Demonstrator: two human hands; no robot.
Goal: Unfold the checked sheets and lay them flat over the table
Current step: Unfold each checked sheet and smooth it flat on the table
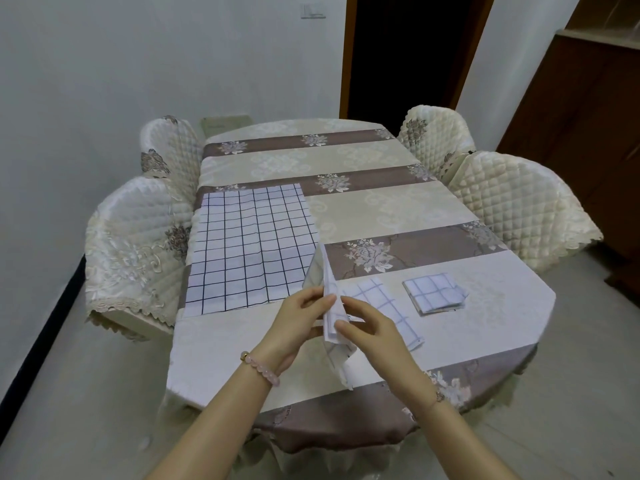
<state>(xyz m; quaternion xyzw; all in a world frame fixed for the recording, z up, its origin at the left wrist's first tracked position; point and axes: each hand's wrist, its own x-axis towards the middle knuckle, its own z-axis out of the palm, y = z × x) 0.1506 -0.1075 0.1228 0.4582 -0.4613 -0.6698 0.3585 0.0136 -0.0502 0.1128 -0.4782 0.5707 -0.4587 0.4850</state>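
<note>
Table [242, 344] is standing lengthwise away from the viewer, wearing a cloth of cream and mauve bands with floral motifs that is hanging over the near edge. Quilted cream chairs are flanking it, two on the left [135, 244] and two on the right [519, 209], all pushed in close. Largest checked sheet [249, 247] is lying fully open and flat on the left half of the table, its left edge reaching the table's side and faint fold creases showing across it. Second sheet [329, 289] is being held up off the table near the front centre, still folded into a narrow strip that is standing almost on edge, upper end pointing away and lower end trailing toward the near rim. Third sheet [384, 306], partly opened, is lying flat just right of the held one and partly hidden under the right hand. Fourth sheet [434, 292] is sitting as a tight folded square further right, apart from the others. Left hand [294, 327] is pinching the held strip from its left side, fingers curled around the layers. Right hand [370, 330] is gripping the same strip from the right, thumb and fingers closing on the edge. Pink bead bracelet [261, 367] is circling the left wrist.
</note>
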